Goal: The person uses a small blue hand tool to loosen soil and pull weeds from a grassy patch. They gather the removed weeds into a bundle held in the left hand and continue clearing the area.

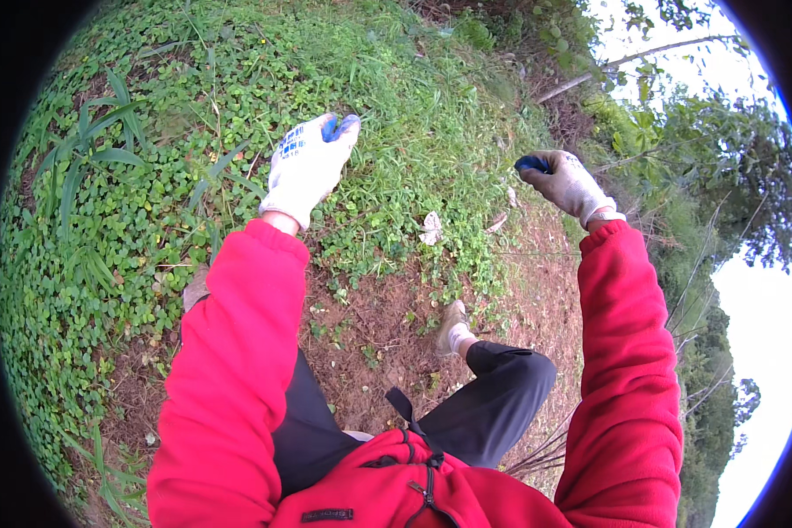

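Note:
My left hand (311, 160) wears a white knit work glove with a blue coating and printed writing. It is held over low green clover-like plants (251, 86), its back towards me and its fingers curled. A small gap shows between thumb and forefinger, but the palm is hidden. My right hand (561, 179), in a similar, dirtier glove, is raised on the right near the edge of the brush. Its fingers and thumb bend inward, and no object shows at the tips. Whether either hand encloses something small is hidden.
Bare brown soil (363, 343) lies around my legs, with a shoe (451, 327) planted on it. Dry leaves (431, 228) rest near the greenery. Tall broad-bladed grass (105, 145) grows at left. A leaning bare trunk (587, 76) and thin dry twigs (548, 452) stand at right.

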Demonstrator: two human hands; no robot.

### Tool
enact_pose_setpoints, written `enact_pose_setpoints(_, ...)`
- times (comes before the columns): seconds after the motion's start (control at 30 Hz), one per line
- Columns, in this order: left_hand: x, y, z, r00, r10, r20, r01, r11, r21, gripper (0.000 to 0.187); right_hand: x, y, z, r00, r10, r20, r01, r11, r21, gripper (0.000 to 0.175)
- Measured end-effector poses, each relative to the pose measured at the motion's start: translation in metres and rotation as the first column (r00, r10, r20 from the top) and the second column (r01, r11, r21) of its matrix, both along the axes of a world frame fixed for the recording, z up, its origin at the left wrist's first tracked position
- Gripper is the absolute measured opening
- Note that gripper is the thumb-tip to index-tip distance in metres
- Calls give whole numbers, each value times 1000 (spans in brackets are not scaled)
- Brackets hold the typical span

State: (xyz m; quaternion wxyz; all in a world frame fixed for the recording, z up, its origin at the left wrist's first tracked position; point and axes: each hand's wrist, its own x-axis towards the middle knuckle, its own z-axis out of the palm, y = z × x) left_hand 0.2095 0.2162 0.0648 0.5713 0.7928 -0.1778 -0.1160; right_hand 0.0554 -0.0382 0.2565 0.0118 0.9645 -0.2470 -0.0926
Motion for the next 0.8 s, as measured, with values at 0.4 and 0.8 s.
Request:
enact_pose_setpoints(0.4, -17, -42, -26, 983, -167, 81, 157, 980, 121, 60, -140, -120, -126, 945, -300, -127, 320, 927, 193, 31)
enact_pose_setpoints(0.8, -58, -106, -67, 876, -469, -113, 469, 775, 423, 45, -342, -187, -394, 732, -576, -365, 670, 708, 226, 32)
